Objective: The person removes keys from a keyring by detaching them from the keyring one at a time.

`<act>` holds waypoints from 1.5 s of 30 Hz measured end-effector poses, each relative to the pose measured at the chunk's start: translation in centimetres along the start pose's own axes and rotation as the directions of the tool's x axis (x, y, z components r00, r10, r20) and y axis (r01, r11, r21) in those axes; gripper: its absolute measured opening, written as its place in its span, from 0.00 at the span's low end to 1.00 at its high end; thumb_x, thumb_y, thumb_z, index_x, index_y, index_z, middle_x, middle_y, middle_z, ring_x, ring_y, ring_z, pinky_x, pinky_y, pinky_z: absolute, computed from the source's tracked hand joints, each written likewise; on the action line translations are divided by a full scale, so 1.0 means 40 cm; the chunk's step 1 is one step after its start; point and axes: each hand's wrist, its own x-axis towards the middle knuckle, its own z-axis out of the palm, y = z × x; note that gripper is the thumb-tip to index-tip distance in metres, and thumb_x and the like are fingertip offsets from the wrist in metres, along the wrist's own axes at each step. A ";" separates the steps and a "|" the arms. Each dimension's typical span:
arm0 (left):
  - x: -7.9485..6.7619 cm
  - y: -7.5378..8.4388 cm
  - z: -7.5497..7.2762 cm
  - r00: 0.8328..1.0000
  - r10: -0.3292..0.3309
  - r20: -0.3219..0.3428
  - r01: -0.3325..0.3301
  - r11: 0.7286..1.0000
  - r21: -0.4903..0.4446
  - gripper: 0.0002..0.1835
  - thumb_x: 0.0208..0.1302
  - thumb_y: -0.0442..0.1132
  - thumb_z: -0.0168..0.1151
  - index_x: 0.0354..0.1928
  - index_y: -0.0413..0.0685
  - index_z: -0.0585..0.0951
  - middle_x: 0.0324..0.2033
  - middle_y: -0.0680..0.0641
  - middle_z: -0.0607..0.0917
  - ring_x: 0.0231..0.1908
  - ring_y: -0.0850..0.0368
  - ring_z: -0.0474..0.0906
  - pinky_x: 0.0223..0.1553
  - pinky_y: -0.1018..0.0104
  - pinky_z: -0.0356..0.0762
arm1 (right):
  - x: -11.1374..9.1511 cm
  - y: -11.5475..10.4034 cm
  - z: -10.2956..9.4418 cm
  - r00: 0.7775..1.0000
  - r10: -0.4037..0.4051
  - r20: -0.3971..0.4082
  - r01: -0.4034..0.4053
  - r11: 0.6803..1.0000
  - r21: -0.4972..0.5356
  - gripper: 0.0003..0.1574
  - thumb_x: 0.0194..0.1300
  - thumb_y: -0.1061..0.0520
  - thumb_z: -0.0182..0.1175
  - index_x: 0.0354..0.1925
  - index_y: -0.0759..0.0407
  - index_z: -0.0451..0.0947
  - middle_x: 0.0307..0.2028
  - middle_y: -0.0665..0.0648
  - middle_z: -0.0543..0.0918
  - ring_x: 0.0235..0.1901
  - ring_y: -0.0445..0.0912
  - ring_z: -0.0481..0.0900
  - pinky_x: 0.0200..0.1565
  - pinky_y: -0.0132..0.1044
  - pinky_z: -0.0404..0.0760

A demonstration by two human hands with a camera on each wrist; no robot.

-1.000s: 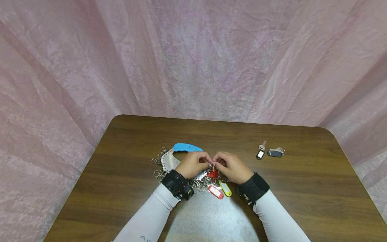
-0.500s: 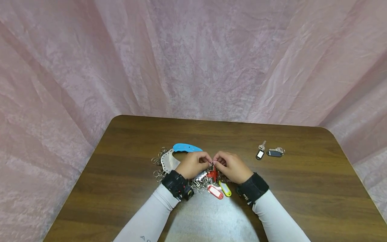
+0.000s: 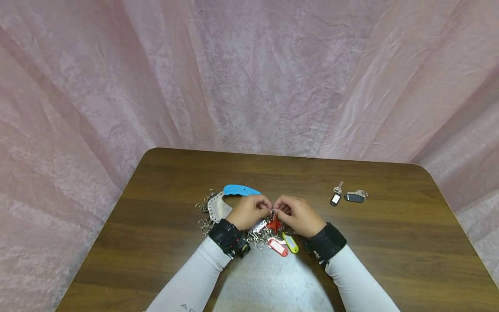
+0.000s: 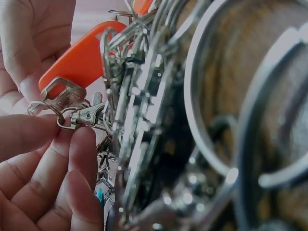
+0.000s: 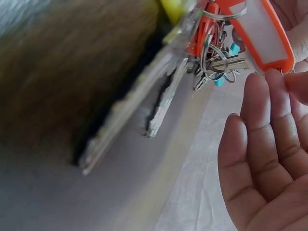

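Note:
In the head view my left hand point(image 3: 249, 211) and right hand point(image 3: 301, 216) meet, fingertips close together, over a cluster of metal hardware. A small swivel clasp point(image 4: 86, 115) is pinched between my left thumb and fingers. My right hand pinches the ring end of an orange-red key tag point(image 5: 267, 36), whose window is blank white. Beneath lies a curved white plate point(image 3: 219, 208) with a blue section point(image 3: 241, 190), its edge hung with many clasps and rings. Another red key tag point(image 3: 278, 247) and a yellow key tag point(image 3: 290, 243) lie just in front. My left hand hides part of the plate.
Two keys with black tags, one upright point(image 3: 335, 199) and one sideways point(image 3: 354, 197), lie on the brown wooden table point(image 3: 405, 225) at the right. A pale grey area point(image 3: 273, 286) shows between the forearms. Pink curtain point(image 3: 265, 78) hangs behind the table.
The fingertips of both hands shift slightly around the ring and clasp, and the red tag between them tilts a little. The plate and the keys with black tags stay put.

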 end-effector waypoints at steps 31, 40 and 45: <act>-0.001 0.005 -0.002 0.993 0.114 0.012 -0.114 0.993 -0.006 0.04 0.60 0.35 0.63 0.32 0.54 0.81 0.24 0.59 0.80 0.28 0.65 0.75 0.31 0.69 0.74 | 0.001 0.001 0.000 1.000 0.020 -0.003 -0.020 0.999 -0.045 0.07 0.60 0.64 0.60 0.36 0.52 0.74 0.26 0.45 0.77 0.25 0.37 0.75 0.27 0.32 0.77; -0.001 0.003 0.001 0.999 0.045 0.004 -0.045 0.999 -0.008 0.04 0.60 0.36 0.61 0.33 0.56 0.80 0.26 0.60 0.81 0.30 0.66 0.76 0.34 0.69 0.74 | 0.000 -0.004 -0.001 0.999 0.034 -0.011 -0.035 0.999 -0.033 0.06 0.61 0.62 0.60 0.35 0.52 0.74 0.25 0.44 0.77 0.25 0.37 0.75 0.26 0.32 0.77; 0.000 0.000 0.002 1.000 0.000 0.001 0.000 1.000 -0.001 0.02 0.60 0.38 0.61 0.34 0.56 0.80 0.25 0.60 0.80 0.29 0.66 0.76 0.33 0.68 0.74 | 0.000 -0.007 0.000 0.999 0.028 -0.016 -0.029 0.999 -0.043 0.06 0.61 0.62 0.60 0.35 0.51 0.74 0.26 0.43 0.77 0.26 0.35 0.75 0.28 0.32 0.77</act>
